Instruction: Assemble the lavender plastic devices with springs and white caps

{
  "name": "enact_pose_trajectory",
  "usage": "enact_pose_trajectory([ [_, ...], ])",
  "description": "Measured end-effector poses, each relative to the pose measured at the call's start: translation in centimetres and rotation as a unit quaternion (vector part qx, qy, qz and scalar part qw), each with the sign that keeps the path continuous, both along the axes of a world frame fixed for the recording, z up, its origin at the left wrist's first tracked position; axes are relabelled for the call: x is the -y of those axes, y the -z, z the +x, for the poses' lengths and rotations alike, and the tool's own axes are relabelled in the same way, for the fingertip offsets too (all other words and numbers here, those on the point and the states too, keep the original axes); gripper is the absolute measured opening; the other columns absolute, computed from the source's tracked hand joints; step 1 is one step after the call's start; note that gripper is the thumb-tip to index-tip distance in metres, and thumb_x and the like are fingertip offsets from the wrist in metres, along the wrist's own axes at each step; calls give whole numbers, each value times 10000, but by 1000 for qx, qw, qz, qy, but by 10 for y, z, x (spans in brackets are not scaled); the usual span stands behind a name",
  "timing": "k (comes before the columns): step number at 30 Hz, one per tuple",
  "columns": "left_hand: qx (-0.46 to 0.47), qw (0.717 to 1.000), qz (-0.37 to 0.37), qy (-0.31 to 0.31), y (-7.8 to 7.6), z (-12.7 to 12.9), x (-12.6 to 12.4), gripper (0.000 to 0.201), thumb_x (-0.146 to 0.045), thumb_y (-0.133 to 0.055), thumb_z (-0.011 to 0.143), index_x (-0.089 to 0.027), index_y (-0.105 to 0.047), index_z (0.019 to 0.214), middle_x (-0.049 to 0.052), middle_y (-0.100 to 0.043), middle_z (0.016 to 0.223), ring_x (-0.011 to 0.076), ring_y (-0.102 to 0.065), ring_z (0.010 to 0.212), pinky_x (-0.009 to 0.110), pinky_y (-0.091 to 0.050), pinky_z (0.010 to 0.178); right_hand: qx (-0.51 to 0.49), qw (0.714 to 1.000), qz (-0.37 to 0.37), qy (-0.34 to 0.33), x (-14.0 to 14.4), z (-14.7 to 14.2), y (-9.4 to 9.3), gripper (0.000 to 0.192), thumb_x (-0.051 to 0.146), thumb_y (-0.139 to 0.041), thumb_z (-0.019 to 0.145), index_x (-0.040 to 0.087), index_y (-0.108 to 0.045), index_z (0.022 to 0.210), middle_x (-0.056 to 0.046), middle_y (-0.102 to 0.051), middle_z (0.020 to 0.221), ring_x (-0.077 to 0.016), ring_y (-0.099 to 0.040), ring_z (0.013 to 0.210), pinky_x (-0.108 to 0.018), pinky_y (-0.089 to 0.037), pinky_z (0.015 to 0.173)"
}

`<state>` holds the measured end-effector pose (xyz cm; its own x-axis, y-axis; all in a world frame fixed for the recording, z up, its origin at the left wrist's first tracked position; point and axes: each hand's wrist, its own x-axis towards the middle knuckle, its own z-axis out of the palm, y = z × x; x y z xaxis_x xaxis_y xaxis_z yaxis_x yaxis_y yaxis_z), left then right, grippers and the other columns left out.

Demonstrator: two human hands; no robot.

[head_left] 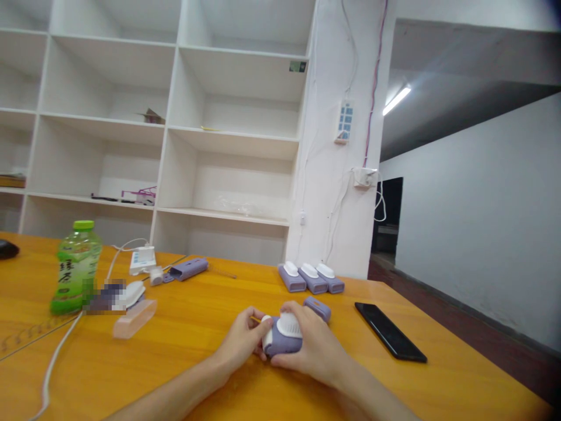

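Note:
Both hands hold a short purple housing [283, 346] with a white ribbed oval piece on its top, just above the wooden table. My right hand [316, 345] wraps round its right side, fingers over the top and thumb below. At the left end, my left hand [242, 341] is closed on the white end part [267, 332]; its lower fingers are partly hidden. Just behind my right hand lies another purple piece [318, 309] with an opening. Farther back, three purple housings [314, 279] with white oval tops stand in a row.
A black phone [389, 331] lies to the right. On the left are a green bottle [78, 269], a clear pinkish case [135, 319], a white oval part [134, 292], a long purple shell [189, 268] and a power strip [142, 261] with white cables. White shelves [228, 216] stand behind the table.

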<state>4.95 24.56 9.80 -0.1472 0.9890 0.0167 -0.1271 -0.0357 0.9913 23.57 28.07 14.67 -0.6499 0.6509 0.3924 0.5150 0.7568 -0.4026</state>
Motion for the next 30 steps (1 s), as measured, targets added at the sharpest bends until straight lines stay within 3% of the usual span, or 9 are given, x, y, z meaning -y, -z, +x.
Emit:
enact_pose_trajectory([
  [3, -18, 1000, 11, 0, 3, 3, -1, 580, -658, -775, 602, -170, -517, 782, -31, -599, 576, 97, -521, 385, 196, -436, 351, 84, 996, 4, -1, 0, -2, -9, 927, 423, -886, 493, 236, -519, 1324, -93, -659, 1181, -313, -639, 986, -375, -471, 830],
  [6, -35, 999, 20, 0, 5, 6, 0, 547, -632, -761, 648, -153, -540, 796, -26, -592, 592, 84, -500, 379, 191, -432, 349, 126, 991, 53, 8, 0, -4, -11, 611, 465, -853, 518, 248, -657, 1055, -54, -703, 955, -295, -651, 831, -363, -459, 735],
  [8, -45, 999, 25, 3, 4, 6, 1, 544, -639, -741, 677, -150, -542, 809, -24, -586, 596, 84, -497, 379, 190, -434, 346, 119, 989, 87, 5, 2, -4, -9, 481, 475, -833, 537, 255, -660, 928, -25, -681, 852, -265, -634, 769, -347, -446, 712],
  [15, -63, 996, 56, 38, -7, 6, 13, 507, -603, -669, 810, -220, -415, 1026, -34, -574, 727, 120, -559, 468, 186, -460, 294, 56, 984, 171, -1, 1, -3, 3, 659, 418, -808, 561, 241, -616, 1167, -58, -638, 995, -282, -597, 907, -403, -445, 860],
  [22, -81, 990, 99, 56, -14, 7, 20, 403, -556, -603, 888, -225, -415, 1019, 34, -606, 907, 172, -648, 647, 200, -511, 311, 17, 982, 186, -21, -4, 3, 15, 712, 335, -807, 574, 224, -580, 1240, -83, -625, 1098, -296, -594, 986, -412, -470, 893],
  [30, -155, 983, 97, 24, -10, 6, 22, 394, -579, -574, 900, -213, -471, 1004, 13, -629, 834, 98, -547, 457, 157, -419, 288, -14, 977, 211, -30, -4, 5, 18, 736, 332, -786, 609, 243, -547, 1299, -107, -623, 1167, -317, -605, 1039, -441, -489, 921],
])
